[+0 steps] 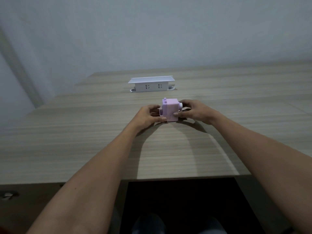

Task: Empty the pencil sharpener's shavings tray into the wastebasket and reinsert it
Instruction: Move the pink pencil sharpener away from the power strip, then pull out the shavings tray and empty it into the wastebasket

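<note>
A small lilac pencil sharpener (169,108) stands upright on the wooden desk (84,141), its crank knob pointing right. My right hand (194,111) grips its right side, thumb on the front face and fingers near the knob. My left hand (149,114) is closed on the clear shavings tray (160,114), which sticks out a short way from the sharpener's lower left side. The tray's contents cannot be made out. No wastebasket is in view.
A white pop-up socket box (151,84) with two outlets stands behind the sharpener toward the desk's far edge. The desk's front edge (177,177) runs below my forearms, with a dark knee space and a drawer front (25,196) at lower left.
</note>
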Action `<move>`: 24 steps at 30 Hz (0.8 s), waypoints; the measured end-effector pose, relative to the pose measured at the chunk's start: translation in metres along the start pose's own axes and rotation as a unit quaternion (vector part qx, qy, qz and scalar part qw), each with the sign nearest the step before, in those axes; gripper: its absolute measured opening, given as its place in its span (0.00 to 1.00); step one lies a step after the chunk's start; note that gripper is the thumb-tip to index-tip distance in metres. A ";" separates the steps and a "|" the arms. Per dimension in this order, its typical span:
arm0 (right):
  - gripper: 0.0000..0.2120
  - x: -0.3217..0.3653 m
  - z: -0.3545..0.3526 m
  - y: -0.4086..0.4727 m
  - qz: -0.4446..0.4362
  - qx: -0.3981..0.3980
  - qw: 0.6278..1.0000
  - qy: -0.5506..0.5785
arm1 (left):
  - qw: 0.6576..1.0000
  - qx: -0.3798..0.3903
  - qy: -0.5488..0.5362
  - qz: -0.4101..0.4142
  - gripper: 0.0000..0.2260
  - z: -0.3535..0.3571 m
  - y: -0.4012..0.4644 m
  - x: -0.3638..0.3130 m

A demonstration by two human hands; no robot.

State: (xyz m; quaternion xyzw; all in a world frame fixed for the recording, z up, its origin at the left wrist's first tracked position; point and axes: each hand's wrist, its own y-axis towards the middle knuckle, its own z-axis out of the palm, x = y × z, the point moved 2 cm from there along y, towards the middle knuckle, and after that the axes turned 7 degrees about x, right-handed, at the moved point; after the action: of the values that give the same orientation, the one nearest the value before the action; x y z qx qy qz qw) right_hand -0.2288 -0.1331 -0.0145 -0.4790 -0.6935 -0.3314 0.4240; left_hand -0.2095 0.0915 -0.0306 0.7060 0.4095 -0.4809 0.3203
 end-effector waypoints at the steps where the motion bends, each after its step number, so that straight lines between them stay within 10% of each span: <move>1: 0.22 0.000 0.000 0.000 0.002 0.000 1.000 0.002 | 1.000 -0.007 0.003 -0.006 0.34 -0.004 -0.002 0.001; 14: 0.36 0.039 -0.006 -0.007 -0.031 -0.053 0.998 -0.034 | 0.996 -0.083 0.044 0.002 0.32 -0.066 -0.035 -0.032; 24: 0.23 0.104 -0.024 -0.053 -0.097 -0.045 0.993 -0.046 | 0.996 -0.032 0.024 0.085 0.30 -0.013 -0.035 -0.122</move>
State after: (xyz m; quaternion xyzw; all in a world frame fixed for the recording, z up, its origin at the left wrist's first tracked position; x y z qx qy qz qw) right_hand -0.2912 -0.1312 0.0876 -0.4426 -0.7401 -0.3792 0.3355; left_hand -0.2594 0.0858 0.0864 0.7388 0.3711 -0.4216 0.3726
